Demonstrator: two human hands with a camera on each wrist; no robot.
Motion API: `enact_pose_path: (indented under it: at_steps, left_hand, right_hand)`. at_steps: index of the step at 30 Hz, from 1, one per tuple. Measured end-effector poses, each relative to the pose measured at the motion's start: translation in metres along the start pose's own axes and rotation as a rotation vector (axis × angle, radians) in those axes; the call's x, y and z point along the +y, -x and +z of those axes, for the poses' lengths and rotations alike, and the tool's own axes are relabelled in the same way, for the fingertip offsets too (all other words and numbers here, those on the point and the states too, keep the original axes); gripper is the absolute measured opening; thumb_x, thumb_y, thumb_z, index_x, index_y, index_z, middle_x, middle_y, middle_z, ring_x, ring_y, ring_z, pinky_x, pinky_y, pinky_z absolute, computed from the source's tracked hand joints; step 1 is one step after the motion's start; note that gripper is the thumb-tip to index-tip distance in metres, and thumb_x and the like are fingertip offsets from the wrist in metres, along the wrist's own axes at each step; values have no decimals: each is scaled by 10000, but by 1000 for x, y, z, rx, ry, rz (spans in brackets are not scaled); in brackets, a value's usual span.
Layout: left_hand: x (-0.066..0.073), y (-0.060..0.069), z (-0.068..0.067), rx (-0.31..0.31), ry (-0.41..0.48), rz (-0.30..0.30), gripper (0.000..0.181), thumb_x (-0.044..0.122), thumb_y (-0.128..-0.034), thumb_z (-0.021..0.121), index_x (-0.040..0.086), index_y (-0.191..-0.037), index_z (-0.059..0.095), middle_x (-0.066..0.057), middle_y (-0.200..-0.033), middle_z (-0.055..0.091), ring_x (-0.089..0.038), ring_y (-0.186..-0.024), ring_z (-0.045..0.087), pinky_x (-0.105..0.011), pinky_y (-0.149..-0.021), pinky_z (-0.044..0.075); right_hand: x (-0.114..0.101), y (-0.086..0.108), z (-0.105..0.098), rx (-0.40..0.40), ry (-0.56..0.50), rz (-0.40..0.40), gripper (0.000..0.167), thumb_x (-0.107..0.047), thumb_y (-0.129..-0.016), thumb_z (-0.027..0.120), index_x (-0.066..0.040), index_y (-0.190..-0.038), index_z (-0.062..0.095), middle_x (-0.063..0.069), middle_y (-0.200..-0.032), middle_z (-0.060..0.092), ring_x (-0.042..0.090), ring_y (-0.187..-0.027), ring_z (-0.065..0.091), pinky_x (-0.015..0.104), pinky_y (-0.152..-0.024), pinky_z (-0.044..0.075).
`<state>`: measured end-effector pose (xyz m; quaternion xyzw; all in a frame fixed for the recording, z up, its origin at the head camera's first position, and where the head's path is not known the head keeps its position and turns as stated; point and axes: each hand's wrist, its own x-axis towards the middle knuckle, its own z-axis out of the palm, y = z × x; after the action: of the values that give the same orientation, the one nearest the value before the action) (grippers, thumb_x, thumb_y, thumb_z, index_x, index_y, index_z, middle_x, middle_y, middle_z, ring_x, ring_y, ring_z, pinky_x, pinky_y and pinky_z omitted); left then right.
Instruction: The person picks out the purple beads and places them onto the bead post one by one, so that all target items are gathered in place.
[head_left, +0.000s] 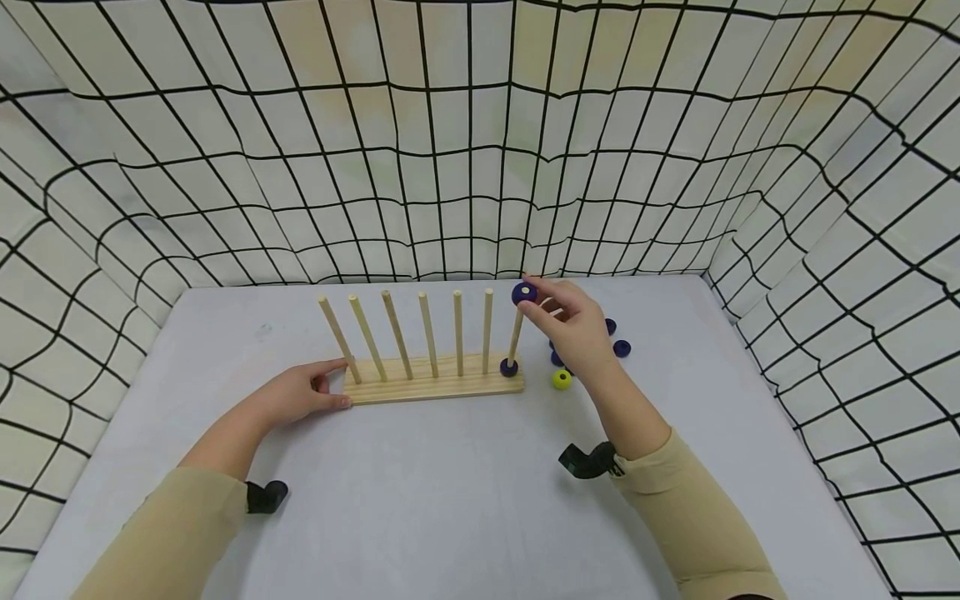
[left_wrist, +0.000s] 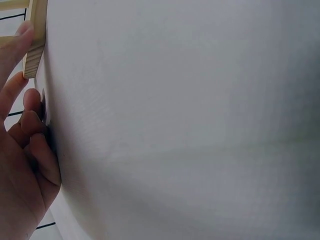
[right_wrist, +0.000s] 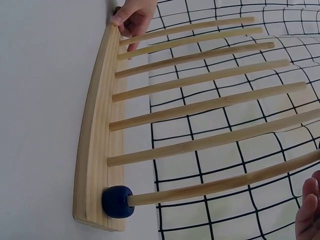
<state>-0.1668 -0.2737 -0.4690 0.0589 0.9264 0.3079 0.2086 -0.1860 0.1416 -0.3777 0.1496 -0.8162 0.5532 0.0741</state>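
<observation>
A wooden peg rack (head_left: 435, 387) with a row of upright pegs stands on the white table. My left hand (head_left: 292, 393) grips the rack's left end between thumb and fingers; the left wrist view shows the thumb and a fingertip against that end. Over at the rightmost peg, my right hand (head_left: 581, 333) pinches a dark blue bead (head_left: 517, 297) at the peg's top, where pale wood shows in the bead's hole. Another blue bead (right_wrist: 117, 201) sits at the foot of the same peg. The other pegs carry no beads.
Right of the rack lie a yellow bead (head_left: 562, 380) and several loose blue beads (head_left: 622, 348), some partly hidden behind my right hand. Black netting (head_left: 470, 167) over white walls surrounds the table's back and sides.
</observation>
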Motion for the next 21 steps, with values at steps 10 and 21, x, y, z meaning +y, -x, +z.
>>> enact_pose_path:
  at_steps: [10,21]
  left_hand:
    - [0,-1,1,1,-13,-12,867,460,-843,768,32,-1502,400,-43,-822,488,-188,-742,438,-351,-665,345]
    - [0,-1,-1,2,-21,-18,869,467,-843,765,43,-1506,397,-43,-829,492,-189,-751,443,-353,-672,348]
  right_hand:
    - [4,3,1,-14,43,44,403,-327,-937,701,-236,-1327,653,32,-1080,616,203,-933,588,334,-731,488]
    - [9,7,4,-11,30,63,420,-317,-925,719,-201,-1324,657,29,-1071,618,198,-923,576,331,-722,484]
